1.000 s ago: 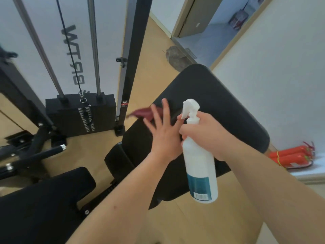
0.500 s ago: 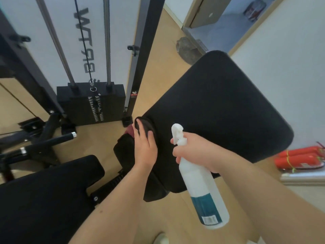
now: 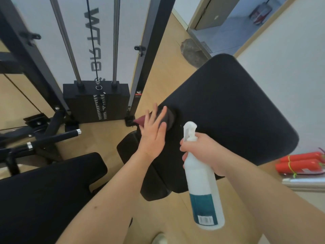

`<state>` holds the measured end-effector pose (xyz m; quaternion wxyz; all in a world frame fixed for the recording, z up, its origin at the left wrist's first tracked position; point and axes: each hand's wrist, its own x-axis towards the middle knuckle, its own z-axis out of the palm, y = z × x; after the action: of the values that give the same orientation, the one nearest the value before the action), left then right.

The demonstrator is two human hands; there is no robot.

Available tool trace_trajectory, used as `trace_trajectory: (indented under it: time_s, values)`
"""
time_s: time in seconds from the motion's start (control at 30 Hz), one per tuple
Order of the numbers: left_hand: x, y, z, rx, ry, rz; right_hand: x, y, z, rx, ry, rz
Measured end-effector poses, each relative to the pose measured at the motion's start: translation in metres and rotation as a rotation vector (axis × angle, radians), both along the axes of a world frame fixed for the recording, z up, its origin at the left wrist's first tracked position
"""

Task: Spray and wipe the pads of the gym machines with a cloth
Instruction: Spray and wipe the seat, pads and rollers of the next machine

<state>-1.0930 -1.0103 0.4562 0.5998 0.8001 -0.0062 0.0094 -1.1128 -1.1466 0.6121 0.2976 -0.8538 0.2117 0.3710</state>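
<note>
Black padding fills most of my view: the big tilted pad [image 3: 228, 111] of the machine in front of me. My left hand [image 3: 153, 136] lies flat on the dark cloth [image 3: 170, 118], fingers [image 3: 163, 114] straight and spread. It presses the cloth against the pad's left edge, and a reddish corner pokes out beside my hand. My right hand [image 3: 202, 152] is wrapped tight round the neck of the white spray bottle [image 3: 202, 191], held just over the pad's lower end. I cannot tell whether the trigger is being squeezed.

I judge I am mid-wipe on this one pad. Only its edge is under the cloth, and no wet sheen shows how much is sprayed or wiped. The small seat pad [image 3: 128, 150] below and the long bench pad [image 3: 44, 191] at lower left seem to be waiting their turn.
</note>
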Motion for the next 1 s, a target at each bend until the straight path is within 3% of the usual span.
trace_trajectory:
  time_s: [0.13,0.2,0.37,0.47,0.73,1.0]
  values:
    - [0.011,-0.03,0.011,0.421,-0.022,-0.094,0.013,-0.004,0.014,0.111,-0.132,-0.056]
    - [-0.002,-0.045,-0.006,0.502,0.062,-0.035,0.017,-0.006,0.018,0.133,-0.141,-0.055]
    - [-0.037,-0.042,-0.064,0.154,0.407,0.181,0.016,-0.014,0.015,0.142,-0.09,-0.048]
    - [-0.052,-0.036,-0.078,0.051,0.515,0.176,0.01,-0.019,0.009,0.145,-0.083,-0.069]
    - [0.021,-0.018,-0.033,0.05,0.382,0.242,-0.006,-0.028,0.003,0.176,-0.108,-0.061]
    - [-0.053,-0.077,-0.044,0.087,0.316,0.222,-0.022,-0.041,0.002,0.23,-0.148,-0.044]
